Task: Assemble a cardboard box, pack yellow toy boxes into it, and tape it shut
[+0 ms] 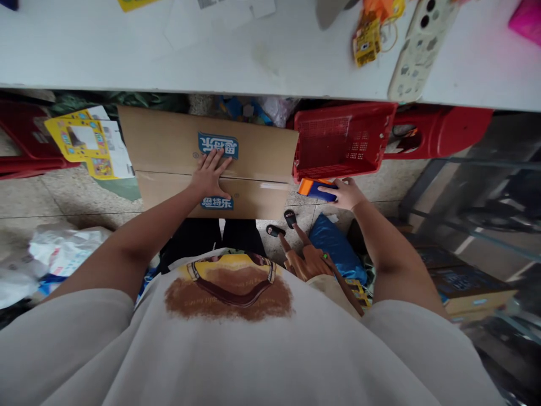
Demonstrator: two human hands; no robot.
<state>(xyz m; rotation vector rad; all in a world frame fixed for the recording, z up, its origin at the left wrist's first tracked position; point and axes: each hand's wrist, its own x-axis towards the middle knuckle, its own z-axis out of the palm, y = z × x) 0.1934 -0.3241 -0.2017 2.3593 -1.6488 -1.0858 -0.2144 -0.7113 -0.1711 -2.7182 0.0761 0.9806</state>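
Observation:
A brown cardboard box (169,141) with blue printed labels lies in front of me, its two top flaps meeting along a middle seam. My left hand (211,177) presses flat on the flaps, fingers spread across the seam. Off the box's right end, my right hand (347,194) grips a blue-and-orange tape dispenser (318,189). A short shiny strip of tape (274,185) shows on the seam near that end. The underside of the dispenser is hidden.
A white table (211,62) runs along the far side, bearing a phone (416,53). Beneath its edge sit a red basket (338,163) and a red stool (448,132). Yellow printed card (82,155) lies left of the box. Another person's feet (281,228) stand close on my right.

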